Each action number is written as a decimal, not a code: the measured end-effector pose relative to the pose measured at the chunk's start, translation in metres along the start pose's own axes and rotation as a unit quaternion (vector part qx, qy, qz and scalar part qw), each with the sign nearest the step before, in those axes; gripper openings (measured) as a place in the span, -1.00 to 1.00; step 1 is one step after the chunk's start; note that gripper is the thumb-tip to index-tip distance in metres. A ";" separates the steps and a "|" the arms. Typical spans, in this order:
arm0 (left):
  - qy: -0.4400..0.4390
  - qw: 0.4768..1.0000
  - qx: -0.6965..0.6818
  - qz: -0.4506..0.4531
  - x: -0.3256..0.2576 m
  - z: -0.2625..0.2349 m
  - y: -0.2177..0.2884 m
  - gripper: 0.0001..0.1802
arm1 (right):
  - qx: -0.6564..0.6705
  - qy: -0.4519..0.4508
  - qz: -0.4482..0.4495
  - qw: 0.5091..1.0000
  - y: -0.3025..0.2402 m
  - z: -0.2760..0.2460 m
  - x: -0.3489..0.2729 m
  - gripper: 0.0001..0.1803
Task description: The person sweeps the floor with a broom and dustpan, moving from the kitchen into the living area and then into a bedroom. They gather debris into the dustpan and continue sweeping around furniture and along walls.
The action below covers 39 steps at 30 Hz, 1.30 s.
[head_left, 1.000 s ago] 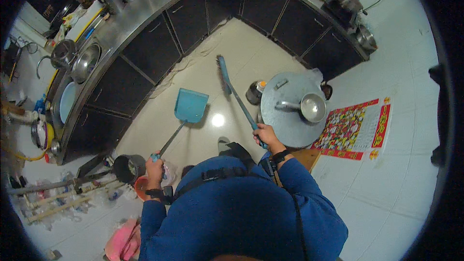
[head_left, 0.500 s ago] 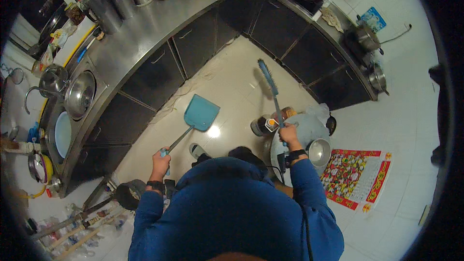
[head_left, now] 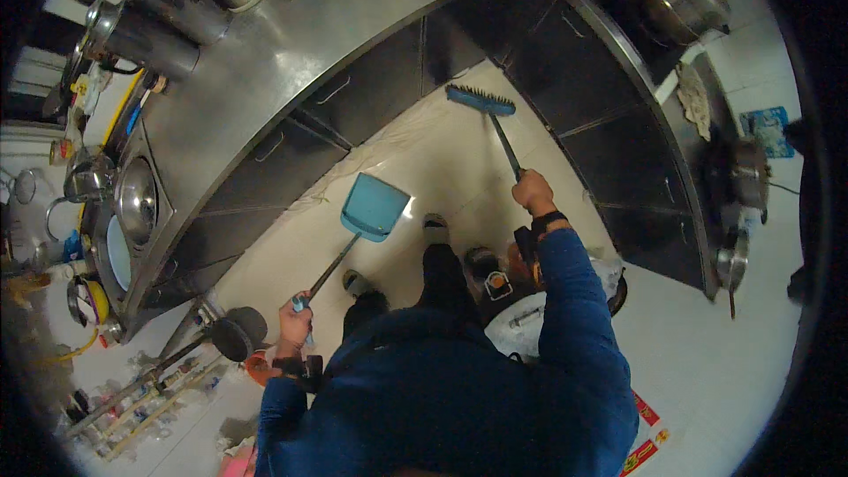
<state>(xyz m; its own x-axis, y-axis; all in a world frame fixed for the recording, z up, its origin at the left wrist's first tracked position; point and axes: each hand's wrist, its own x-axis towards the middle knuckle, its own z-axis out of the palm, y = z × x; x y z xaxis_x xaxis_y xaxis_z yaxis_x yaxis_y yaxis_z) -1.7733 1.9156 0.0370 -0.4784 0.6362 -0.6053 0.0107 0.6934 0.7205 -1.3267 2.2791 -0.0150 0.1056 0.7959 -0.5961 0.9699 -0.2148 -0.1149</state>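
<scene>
My right hand (head_left: pixel 533 192) grips the dark handle of a blue broom (head_left: pixel 481 100), whose brush head rests on the pale floor close to the dark cabinet doors in the corner. My left hand (head_left: pixel 296 321) holds the long handle of a blue dustpan (head_left: pixel 375 207), whose pan hovers low over the floor in front of my feet (head_left: pixel 435 228). Both arms wear blue sleeves, with a dark band on each wrist.
A steel counter (head_left: pixel 291 62) curves around the corner with large metal pots (head_left: pixel 155 31) and a basin (head_left: pixel 137 199) on it. Black cabinets (head_left: pixel 389 88) line its base. Pots and a white lid (head_left: pixel 521 327) sit on the floor by my right side, a black pan (head_left: pixel 234 336) at my left.
I have stepped toward the cabinet corner. The broom head has swung forward to the floor by the cabinets, and the dustpan has moved ahead with it.
</scene>
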 end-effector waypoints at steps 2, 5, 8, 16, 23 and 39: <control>0.019 1.000 0.008 0.001 -0.001 0.019 0.020 -0.63 | -0.064 -0.005 -0.029 0.998 -0.015 -0.008 0.035 -0.65; 0.024 0.997 -0.043 -0.066 -0.001 0.034 0.040 -0.64 | -0.126 -0.004 -0.056 0.990 -0.011 -0.017 0.057 -0.70; 0.035 0.996 -0.044 -0.068 0.008 0.044 0.050 -0.64 | -0.132 -0.003 -0.065 0.989 0.026 -0.026 0.053 -0.71; -0.014 0.999 -0.024 -0.042 0.044 0.066 0.054 -0.61 | 0.076 -0.067 -0.026 0.995 0.166 -0.053 -0.027 -0.67; -0.031 0.999 -0.037 -0.012 0.052 0.075 0.066 -0.60 | 0.085 0.005 -0.034 0.996 0.158 -0.033 0.059 -0.62; 0.055 0.992 -0.059 -0.102 -0.023 0.038 0.027 -0.60 | 0.072 -0.156 -0.249 0.953 0.113 0.021 -0.090 -0.52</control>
<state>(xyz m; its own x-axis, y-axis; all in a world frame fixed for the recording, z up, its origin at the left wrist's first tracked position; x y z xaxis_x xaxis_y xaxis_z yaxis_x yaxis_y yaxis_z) -1.7289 1.9327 0.0578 -0.5524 0.4422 -0.7066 -0.1962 0.7549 0.6258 -1.2309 2.1715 0.0085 -0.4519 0.6164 -0.6448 0.8406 0.0523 -0.5391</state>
